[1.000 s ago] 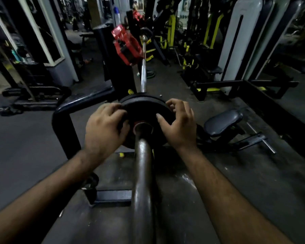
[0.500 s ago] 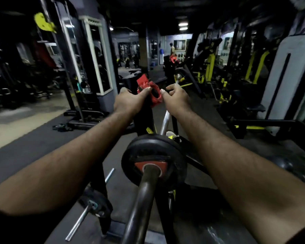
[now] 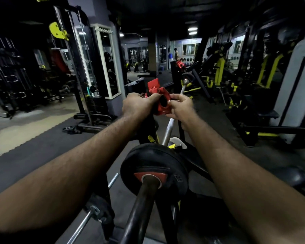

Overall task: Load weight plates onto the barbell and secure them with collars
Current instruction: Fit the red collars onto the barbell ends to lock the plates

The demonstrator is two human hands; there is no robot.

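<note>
A black weight plate (image 3: 153,166) with a red hub sits on the dark barbell sleeve (image 3: 141,208) that runs toward me at the bottom centre. The silver bar shaft (image 3: 169,127) continues away behind it. Beyond the plate, both arms reach forward to a red collar (image 3: 161,104) on top of the rack upright. My left hand (image 3: 138,104) grips its left side and my right hand (image 3: 180,104) pinches its right side. The collar's round hole faces me. A second red collar (image 3: 180,64) shows at the bar's far end.
The black rack upright (image 3: 148,131) stands under the collar. A small plate on a steel peg (image 3: 95,212) hangs low on the left. A cable machine (image 3: 81,67) stands left, yellow-and-black machines (image 3: 218,73) right, and a padded seat (image 3: 296,176) low right. A person (image 3: 176,53) stands far back.
Both hands left the weight plate and reached forward to the red collar on the rack. My view tilted up from the plate toward the gym.
</note>
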